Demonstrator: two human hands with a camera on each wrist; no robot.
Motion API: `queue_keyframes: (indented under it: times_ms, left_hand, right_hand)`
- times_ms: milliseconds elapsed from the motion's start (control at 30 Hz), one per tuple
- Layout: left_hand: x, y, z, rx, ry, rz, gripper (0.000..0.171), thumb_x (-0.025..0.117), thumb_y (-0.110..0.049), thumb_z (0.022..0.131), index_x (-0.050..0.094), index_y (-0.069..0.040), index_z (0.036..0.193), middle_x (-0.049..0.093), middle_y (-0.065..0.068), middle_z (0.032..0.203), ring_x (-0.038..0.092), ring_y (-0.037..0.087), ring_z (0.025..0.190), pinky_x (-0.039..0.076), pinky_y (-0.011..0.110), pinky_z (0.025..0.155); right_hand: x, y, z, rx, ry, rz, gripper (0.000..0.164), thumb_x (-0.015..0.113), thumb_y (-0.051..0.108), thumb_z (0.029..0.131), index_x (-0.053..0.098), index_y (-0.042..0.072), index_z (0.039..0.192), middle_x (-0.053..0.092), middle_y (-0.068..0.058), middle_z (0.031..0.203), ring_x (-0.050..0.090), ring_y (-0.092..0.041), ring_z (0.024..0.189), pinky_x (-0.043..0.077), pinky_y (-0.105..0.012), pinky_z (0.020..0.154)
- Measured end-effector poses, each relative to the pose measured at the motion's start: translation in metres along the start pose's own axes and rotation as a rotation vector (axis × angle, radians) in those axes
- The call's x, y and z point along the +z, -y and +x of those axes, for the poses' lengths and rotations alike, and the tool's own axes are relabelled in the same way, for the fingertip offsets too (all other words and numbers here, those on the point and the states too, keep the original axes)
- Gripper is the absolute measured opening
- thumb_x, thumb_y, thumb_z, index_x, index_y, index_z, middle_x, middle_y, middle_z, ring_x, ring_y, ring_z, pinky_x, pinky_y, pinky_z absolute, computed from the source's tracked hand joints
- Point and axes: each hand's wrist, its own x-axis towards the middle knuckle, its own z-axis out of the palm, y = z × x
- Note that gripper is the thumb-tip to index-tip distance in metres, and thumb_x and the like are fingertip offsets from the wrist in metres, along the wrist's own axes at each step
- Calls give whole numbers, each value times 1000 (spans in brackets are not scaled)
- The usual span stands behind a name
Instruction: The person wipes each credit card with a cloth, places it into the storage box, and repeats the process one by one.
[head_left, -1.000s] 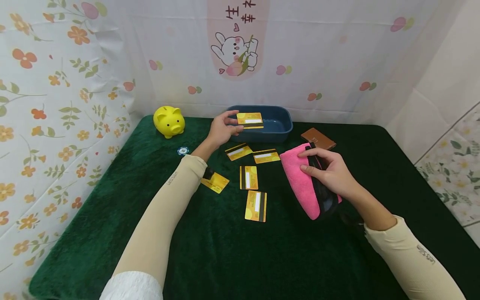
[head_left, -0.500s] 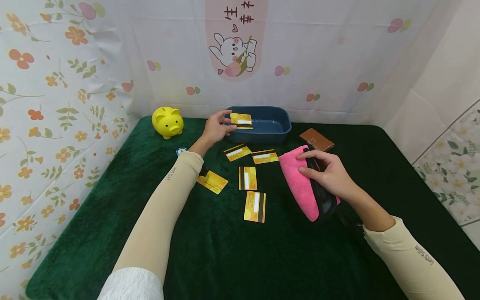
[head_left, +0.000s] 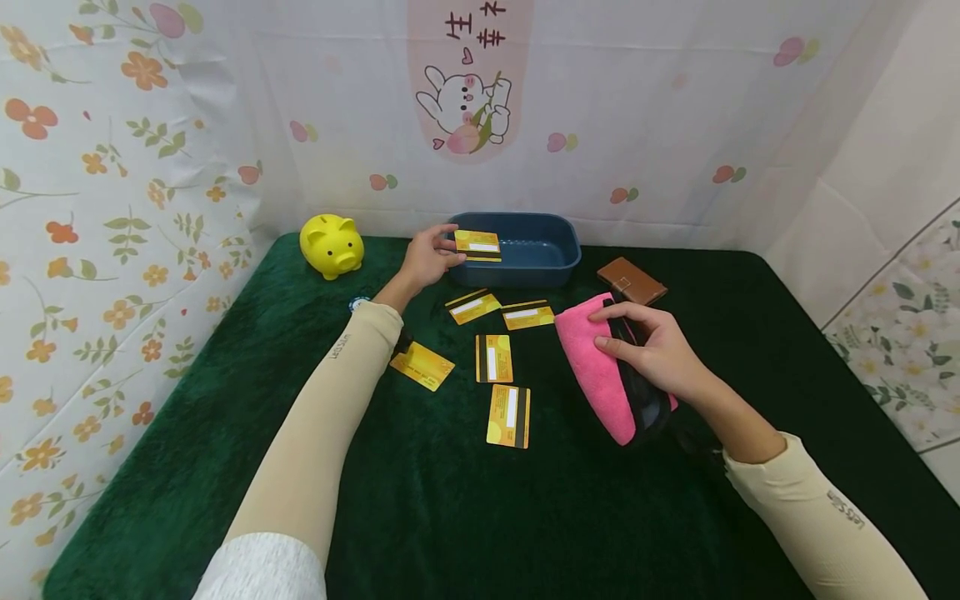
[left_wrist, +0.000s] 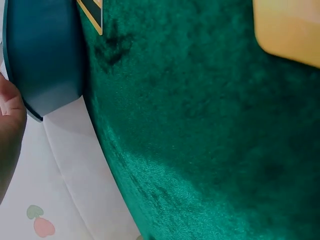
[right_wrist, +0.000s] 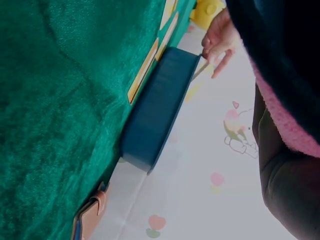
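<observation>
Hands: the left hand (head_left: 426, 258) pinches a card between thumb and fingers; the right hand (head_left: 652, 343) grips the plush item, its thumb and forefinger on the pink side.
Held card: yellow, dark stripe toward its near edge, at the left end of the bin (head_left: 525, 276); whether it touches the rim I cannot tell.
Plush item (head_left: 592, 358): pink with a dark part along its right side, tilted, right of the loose cards.
Bin: blue, upright, at the back of the counter (head_left: 420, 517).
Loose cards: five yellow ones on the counter. The back left card (head_left: 472, 307) and back right card (head_left: 527, 315) lie just in front of the bin; the middle card (head_left: 493, 358) and near card (head_left: 508, 416) lie one below the other, nearer the person; the side card (head_left: 422, 366) is by the left wrist, which partly covers it.
Wallet (head_left: 632, 281): brown, flat, right of the bin, behind the plush item.
Pig (head_left: 332, 247): yellow, upright, at the back left.
Chip (head_left: 358, 303): in front of the pig, partly hidden by the left arm.
Backdrop (head_left: 645, 108): white, printed with a rabbit and fruit.
</observation>
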Motion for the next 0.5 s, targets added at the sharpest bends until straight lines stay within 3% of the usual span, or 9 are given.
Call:
queue_keyframes:
  times_ms: [267,500]
  left_hand:
    - [-1,2,2,12,-11,27,58,67,-6,94,46,-9,148,60,17,124,61,27,108,53,38,92]
    - [0,5,-1,33,12,189,57,68,-12,95,46,-11,148,60,14,132,58,29,101,50,40,86]
  right_hand:
    - [0,0,1,8,4,-4,26,64,4,95,63,7,121,56,-11,111,60,-17,80,58,-28,66]
    - [2,-2,0,25,7,-23,26,64,6,96,63,7,122,55,-12,113,59,-18,82,58,-28,67]
